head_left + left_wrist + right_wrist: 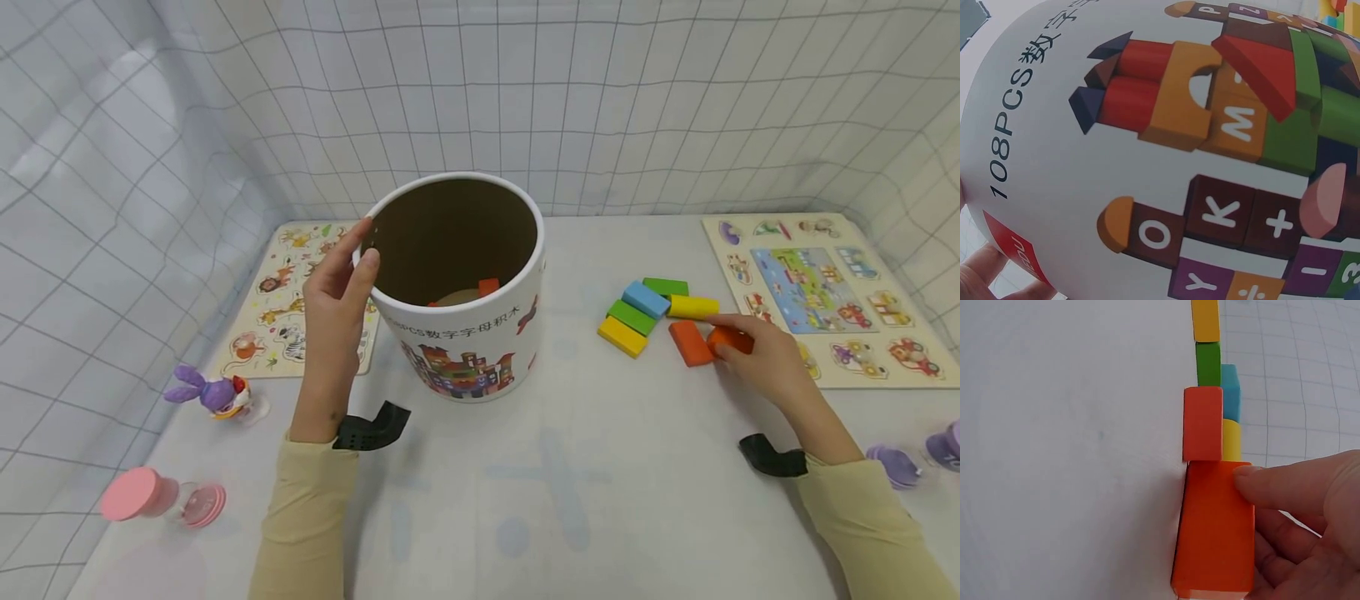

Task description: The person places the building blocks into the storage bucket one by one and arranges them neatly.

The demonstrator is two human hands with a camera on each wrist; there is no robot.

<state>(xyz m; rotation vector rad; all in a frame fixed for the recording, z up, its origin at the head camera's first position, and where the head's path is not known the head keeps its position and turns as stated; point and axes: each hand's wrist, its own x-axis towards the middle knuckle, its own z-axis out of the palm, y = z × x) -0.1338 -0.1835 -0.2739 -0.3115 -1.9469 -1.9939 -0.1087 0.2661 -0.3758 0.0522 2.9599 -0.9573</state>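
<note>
A tall white bucket (pixel 480 329) with printed building blocks on its side stands at the middle, with red blocks (pixel 488 287) visible down inside. My left hand (pixel 333 304) grips its left rim; the left wrist view is filled by the printed wall (pixel 1079 187). Over on the right, my right hand (pixel 772 362) pinches an orange-red block (pixel 729 340) between thumb and fingers. Right beside it lies a red block (pixel 691 343). Behind and left are a yellow cylinder (pixel 693 307), a blue block (pixel 646 299), green blocks (pixel 632 317) and a yellow block (pixel 622 336).
Wooden picture puzzle boards lie at the back left (pixel 251 333) and the back right (pixel 813 292). A purple rabbit figure (pixel 217 394) and a pink-lidded container (pixel 138 493) are at the left. Purple containers (pixel 894 467) sit at the right edge. Gridded cloth (pixel 525 108) hangs behind.
</note>
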